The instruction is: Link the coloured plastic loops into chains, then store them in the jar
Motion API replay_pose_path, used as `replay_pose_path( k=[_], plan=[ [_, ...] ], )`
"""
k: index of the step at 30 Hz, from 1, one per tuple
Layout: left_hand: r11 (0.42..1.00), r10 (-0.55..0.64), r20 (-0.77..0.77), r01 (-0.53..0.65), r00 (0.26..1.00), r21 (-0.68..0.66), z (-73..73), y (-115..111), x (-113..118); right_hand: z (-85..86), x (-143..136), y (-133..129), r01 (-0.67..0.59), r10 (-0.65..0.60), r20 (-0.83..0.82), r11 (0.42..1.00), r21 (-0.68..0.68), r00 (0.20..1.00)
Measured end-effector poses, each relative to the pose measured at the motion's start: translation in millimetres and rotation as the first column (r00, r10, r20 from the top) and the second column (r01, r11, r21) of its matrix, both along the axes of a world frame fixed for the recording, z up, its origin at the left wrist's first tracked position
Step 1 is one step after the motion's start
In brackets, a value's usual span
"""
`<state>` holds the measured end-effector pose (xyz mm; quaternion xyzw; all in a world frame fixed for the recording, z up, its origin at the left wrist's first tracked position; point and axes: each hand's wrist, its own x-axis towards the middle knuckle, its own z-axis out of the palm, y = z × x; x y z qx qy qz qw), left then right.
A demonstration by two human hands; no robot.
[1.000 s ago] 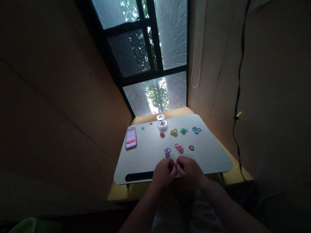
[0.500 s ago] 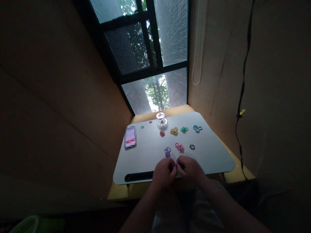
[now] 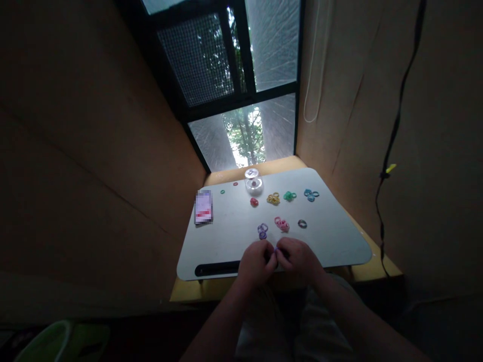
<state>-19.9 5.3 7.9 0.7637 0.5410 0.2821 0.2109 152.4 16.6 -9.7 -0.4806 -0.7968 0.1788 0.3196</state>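
Material of a purple colour [image 3: 275,250] shows as a tiny bit where the fingertips of both hands meet, above the near edge of the white surface [image 3: 230,236]; most of it is hidden and its shape cannot be made out. The right hand [image 3: 298,259] has its grip pinched closed on that bit, thumb against finger. The left hand [image 3: 257,264] curls inward right beside it, but how far its grip is closed, and whether it has hold of anything, I cannot tell. Just beyond the hands lies a cluster of purple rings [image 3: 262,231], with a pile of pink rings [image 3: 282,224] to its right and a single dark ring [image 3: 302,223] further right. Farther off, from left to right, sit a small red pile [image 3: 254,202], yellow rings [image 3: 273,198], green rings [image 3: 290,196] and blue rings [image 3: 311,194]. Behind the red pile stands a clear round container [image 3: 259,189], with a clear round lid [image 3: 251,173] just behind it. Toward the far left corner lie a lone green ring [image 3: 222,191] and a lone red ring [image 3: 235,184], apart from each other, and nearer, by the left edge, a pixelated rectangular item [image 3: 204,207]. A black strip [image 3: 217,269] runs along the near edge, partly behind the left hand. A dark-framed window [image 3: 241,100] rises beyond, and a dark cord [image 3: 397,120] hangs at the right.
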Motion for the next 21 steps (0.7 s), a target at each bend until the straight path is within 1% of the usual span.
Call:
replay_pose_path(
  k=[6, 15, 21],
  plan=[
    [1.0, 0.006, 0.003, -0.006, 1.0, 0.002, 0.6, -1.3, 0.3, -2.1, -0.2, -0.4, 0.012, -0.013, 0.022, 1.0, 0.019, 1.0],
    [0.999, 0.014, 0.008, -0.014, 1.0, 0.033, 0.2, -4.8, 0.4, 5.2, -0.6, -7.1, 0.025, -0.025, 0.013, 1.0, 0.007, 1.0],
    [1.0, 0.023, -0.011, -0.023, 1.0, 0.021, -2.0, -4.6, 0.7, 4.1, -1.4, -7.7, 0.045, -0.045, 0.019, 0.999, 0.012, 0.999]
  ],
)
